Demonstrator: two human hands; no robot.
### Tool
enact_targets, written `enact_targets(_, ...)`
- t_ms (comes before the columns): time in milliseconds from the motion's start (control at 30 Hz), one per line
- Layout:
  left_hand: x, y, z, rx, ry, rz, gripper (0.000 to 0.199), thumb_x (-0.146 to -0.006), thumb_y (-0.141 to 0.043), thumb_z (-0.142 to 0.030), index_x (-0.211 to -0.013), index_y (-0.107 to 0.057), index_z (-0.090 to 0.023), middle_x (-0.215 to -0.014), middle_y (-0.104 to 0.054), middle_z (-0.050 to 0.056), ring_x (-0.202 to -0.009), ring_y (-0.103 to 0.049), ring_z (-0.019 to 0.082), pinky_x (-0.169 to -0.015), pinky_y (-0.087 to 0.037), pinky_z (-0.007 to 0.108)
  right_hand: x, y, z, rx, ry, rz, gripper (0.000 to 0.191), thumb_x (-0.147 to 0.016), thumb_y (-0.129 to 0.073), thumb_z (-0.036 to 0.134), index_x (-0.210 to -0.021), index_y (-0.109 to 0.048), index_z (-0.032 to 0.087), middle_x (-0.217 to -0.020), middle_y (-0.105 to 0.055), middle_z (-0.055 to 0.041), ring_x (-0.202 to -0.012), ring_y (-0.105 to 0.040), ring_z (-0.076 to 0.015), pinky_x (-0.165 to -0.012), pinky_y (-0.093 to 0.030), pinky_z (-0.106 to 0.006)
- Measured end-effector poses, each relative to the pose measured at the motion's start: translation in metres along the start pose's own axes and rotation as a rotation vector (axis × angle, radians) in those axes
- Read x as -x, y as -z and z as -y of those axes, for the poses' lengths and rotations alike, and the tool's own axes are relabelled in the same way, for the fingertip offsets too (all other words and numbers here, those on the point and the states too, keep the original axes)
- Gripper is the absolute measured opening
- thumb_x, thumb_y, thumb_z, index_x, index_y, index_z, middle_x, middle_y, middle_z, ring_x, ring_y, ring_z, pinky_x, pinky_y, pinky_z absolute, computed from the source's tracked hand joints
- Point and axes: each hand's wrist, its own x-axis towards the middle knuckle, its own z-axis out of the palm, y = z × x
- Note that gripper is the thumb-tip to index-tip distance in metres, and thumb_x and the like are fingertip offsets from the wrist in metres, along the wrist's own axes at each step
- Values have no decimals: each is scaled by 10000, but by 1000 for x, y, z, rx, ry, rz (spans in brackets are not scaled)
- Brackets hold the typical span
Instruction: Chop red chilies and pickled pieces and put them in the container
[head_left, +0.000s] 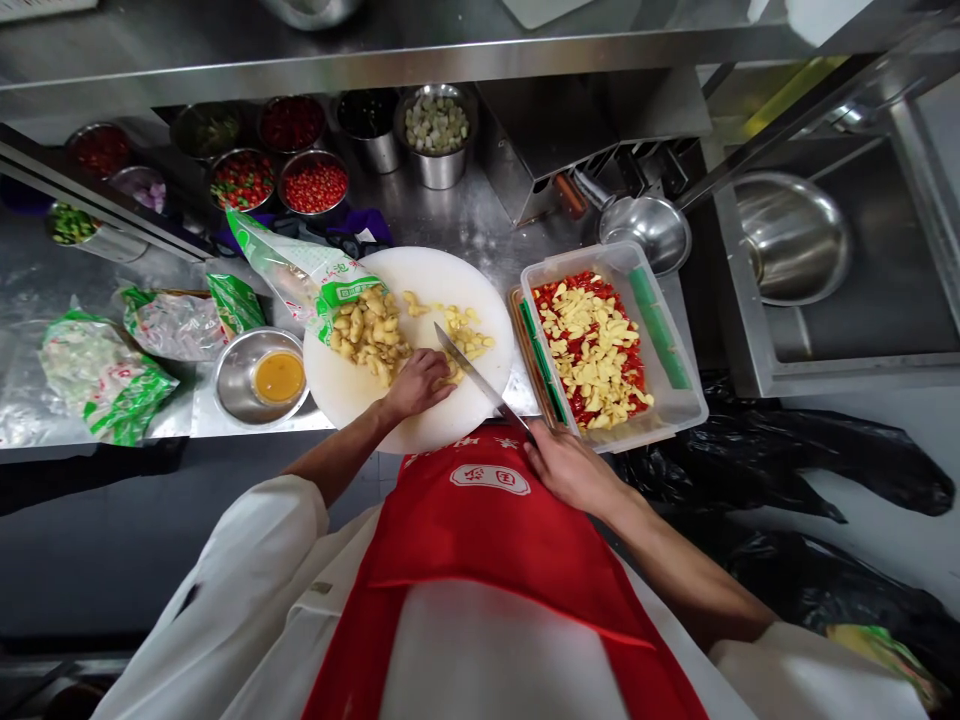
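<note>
A round white cutting board (352, 408) lies on the steel counter. A heap of whole ginger (369, 330) spills on its left part from a green and white plastic bag (300, 265). Sliced ginger (466, 330) is scattered over the right side. My left hand (420, 383) has its fingers curled down on a piece of ginger, mostly hidden beneath them. In my right hand (566, 462) is the handle of a knife (480, 378), its blade slanting across the board beside the left fingertips. Just right of the board, a clear plastic tub (679, 395) holds ginger slices over chopped red chillies.
A steel bowl (232, 365) with a cup of orange liquid and plastic bags (105, 375) stand left. Several metal pots of chopped vegetables (436, 130) line the back beneath a steel shelf (420, 62). An empty steel bowl (646, 232) sits behind the tub; a sink (862, 345) is right.
</note>
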Motion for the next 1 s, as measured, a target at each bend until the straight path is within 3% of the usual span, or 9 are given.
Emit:
enact_targets(267,-3,-9,9,27,-35,-18,214,-901,-597,-388,-978,-665,-200,-1131,-633,97,-1127,-518,248,-994,-440,416,26,20,19,-3,-30,49,207,-1008,-337,299,-1113,-480,192,-931,-715,-127,-811,-674,-260,-650,-355,-301)
enact_targets(500,-3,-5,5,77,-6,6,214,-895,-602,-381,-1006,-684,-218,-1128,-637,90,-1147,-510,257,-1014,-432,424,-10,5,25,122,-93,90,216,-1024,-318,278,-1132,-475,176,-934,-731,-117,-826,-688,-236,-670,-364,-287)
enact_targets(600,-2,-5,4,93,-23,-31,228,-911,-583,-394,-1003,-685,-212,-1129,-633,93,-1142,-511,255,-1008,-430,412,-7,7,24,108,-51,44,206,-1027,-322,299,-1112,-473,188,-948,-723,-114,-858,-686,-242,-692,-371,-288)
enact_targets(767,-1,-5,2,105,-39,-41,264,-938,-536,-409,-1012,-681,-201,-1114,-637,98,-1142,-515,249,-1022,-419,403,-7,7,27,135,-91,101,198,-1026,-330,267,-1109,-481,170,-953,-724,-125,-843,-692,-240,-682,-368,-288)
enact_targets(1000,1,-8,3,106,-9,-35,287,-946,-516,-430,-1018,-685,-209,-1126,-628,101,-1158,-509,251,-1016,-424,396,-12,8,33,140,-82,85,212,-1026,-324,275,-1109,-490,171,-941,-721,-129,-872,-682,-245,-709,-376,-291)
